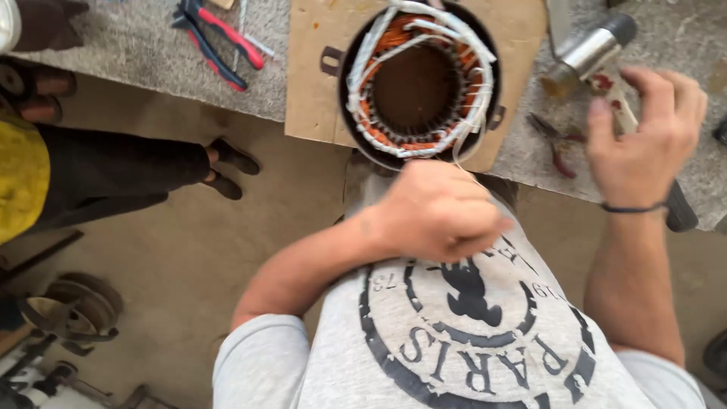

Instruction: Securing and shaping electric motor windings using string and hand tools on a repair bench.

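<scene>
Stator windings (419,83), orange copper coils bound with white lacing in a dark round housing, sit on a sheet of cardboard (318,76) at the table (136,45) edge, right in front of us. Our left hand (439,212) is closed into a fist just below the housing, pinching a thin white cord (463,160) that runs up to the lacing. Our right hand (644,136) is curled loosely around a hammer's wooden handle (622,106), its metal head (594,49) resting on the table. Red-handled pliers (219,38) lie further left; small cutters (556,140) lie near the hammer.
</scene>
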